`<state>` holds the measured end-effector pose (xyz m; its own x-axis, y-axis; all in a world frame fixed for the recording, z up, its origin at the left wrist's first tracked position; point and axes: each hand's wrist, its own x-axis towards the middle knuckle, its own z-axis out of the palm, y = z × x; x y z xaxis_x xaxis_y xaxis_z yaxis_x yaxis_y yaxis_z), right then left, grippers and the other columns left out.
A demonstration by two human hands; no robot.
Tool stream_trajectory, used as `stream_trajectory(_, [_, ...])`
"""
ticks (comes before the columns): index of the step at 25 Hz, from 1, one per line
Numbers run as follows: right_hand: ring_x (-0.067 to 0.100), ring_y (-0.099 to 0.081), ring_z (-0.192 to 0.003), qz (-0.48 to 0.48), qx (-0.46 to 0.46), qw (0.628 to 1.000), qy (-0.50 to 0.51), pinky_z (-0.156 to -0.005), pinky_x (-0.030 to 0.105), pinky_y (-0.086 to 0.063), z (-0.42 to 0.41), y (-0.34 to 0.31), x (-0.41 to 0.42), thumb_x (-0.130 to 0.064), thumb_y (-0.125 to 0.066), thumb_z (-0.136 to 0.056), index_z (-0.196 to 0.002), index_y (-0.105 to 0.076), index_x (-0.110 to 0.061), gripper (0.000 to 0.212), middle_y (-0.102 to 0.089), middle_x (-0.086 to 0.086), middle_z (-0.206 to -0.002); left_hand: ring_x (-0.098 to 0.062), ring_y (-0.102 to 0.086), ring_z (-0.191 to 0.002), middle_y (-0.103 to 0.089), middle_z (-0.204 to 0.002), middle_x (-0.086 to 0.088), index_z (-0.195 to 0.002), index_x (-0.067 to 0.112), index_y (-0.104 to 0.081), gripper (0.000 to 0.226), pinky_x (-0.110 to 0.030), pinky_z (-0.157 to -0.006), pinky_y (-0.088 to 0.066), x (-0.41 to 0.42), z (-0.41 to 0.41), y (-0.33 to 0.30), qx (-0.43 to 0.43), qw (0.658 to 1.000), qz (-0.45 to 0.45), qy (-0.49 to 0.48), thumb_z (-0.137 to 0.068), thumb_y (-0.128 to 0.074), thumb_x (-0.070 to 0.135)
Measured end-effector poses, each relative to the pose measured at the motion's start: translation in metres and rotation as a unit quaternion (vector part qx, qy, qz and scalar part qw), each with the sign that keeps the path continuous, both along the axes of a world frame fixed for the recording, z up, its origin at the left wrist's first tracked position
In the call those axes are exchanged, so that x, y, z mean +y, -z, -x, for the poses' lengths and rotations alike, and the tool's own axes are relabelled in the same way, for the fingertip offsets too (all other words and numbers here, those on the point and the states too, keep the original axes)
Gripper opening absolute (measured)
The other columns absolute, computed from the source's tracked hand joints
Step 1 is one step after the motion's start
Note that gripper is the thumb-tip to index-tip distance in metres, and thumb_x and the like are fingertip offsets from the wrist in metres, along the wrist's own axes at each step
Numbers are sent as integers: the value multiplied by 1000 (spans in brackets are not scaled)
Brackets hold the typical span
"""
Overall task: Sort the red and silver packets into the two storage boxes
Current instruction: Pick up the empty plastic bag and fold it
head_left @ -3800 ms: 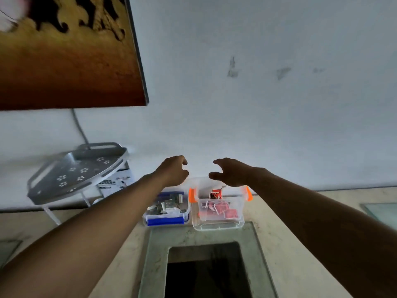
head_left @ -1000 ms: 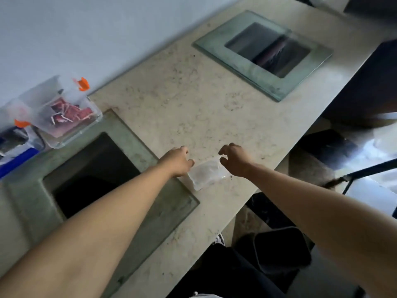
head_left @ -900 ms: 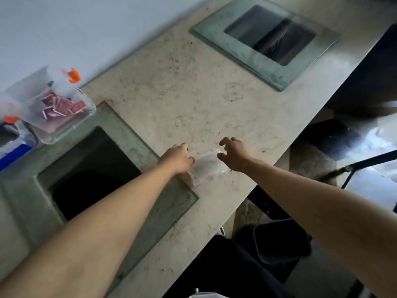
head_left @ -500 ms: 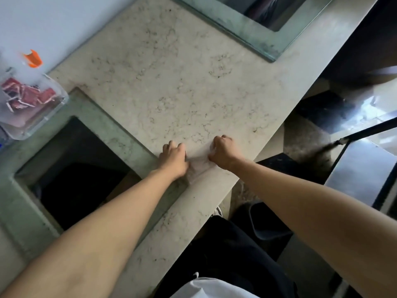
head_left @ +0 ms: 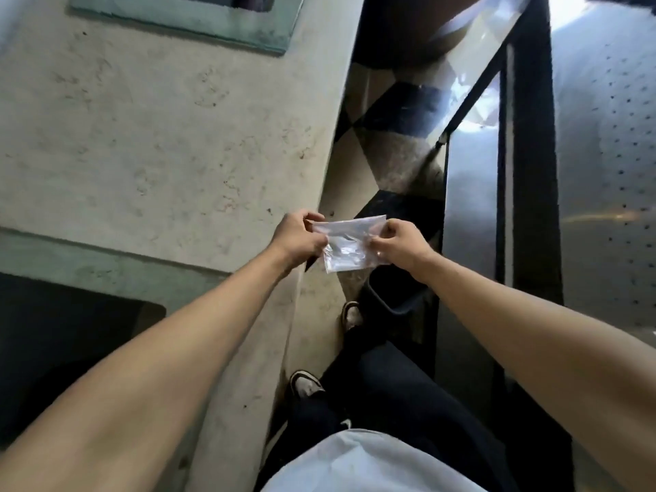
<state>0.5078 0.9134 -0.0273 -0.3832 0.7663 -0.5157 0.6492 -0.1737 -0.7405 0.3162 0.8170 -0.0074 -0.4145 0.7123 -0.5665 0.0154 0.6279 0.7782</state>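
Both hands hold a small clear plastic bag (head_left: 349, 243) in the air just past the edge of the worktop (head_left: 170, 136), over the floor. The left hand (head_left: 296, 239) pinches the bag's left side, its fingers (head_left: 314, 217) closed on the upper corner. The right hand (head_left: 399, 245) grips the right side, its fingers (head_left: 378, 247) curled and closed on the plastic. The bag is stretched flat between the two hands, its top edge slightly tilted. It looks see-through with a pale, crinkled sheen; something small and silvery may lie inside, but the blur makes that hard to tell. No label, brand or writing can be read on it.

The worktop is pale speckled stone, with a greenish framed opening (head_left: 198, 26) at the top of the view and a dark recessed opening (head_left: 71, 328) at the lower left. Below the hands are the person's dark trousers (head_left: 401, 392), a white shirt hem (head_left: 355, 463) and two shoes (head_left: 305, 383) on the floor. A dark bin (head_left: 397, 296) stands just beneath the bag. To the right runs a black metal frame (head_left: 525, 172) beside a shiny perforated panel (head_left: 610, 136). The storage boxes and the red packets are out of view.
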Motion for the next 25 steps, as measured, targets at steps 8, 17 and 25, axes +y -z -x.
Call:
stream_trajectory(8, [10,-66,-80,82,-28,977,195,-73,22,-51,-130,93,41,-15,-79,-82,-105,-69,-8,26,-71,0,-94,-24,-74,-80,-74,-81,-3,-75,21,-73,17,-45,-76,-63,84,-124,102,54,989,97,99,-67,-75,5])
stream_trajectory(17, [17,-63,-95,124,-123,965,196,-79,29,-46,-154,307,103,-18,-58,-88,-100,-60,-24,13,-67,-5,-103,-36,-74,-84,-73,-78,-9,-76,19,-71,21,-54,-79,-62,111,-175,326,-14,978,203,43,-57,-72,9])
stream_trajectory(25, [19,-61,-105,137,-174,962,161,-84,25,-41,-175,427,115,-21,-60,-88,-124,-58,-20,36,-66,0,-112,-28,-72,-88,-71,-87,-13,-95,13,-65,29,-49,-88,-59,129,-187,455,-75,971,228,10,-72,-71,-2])
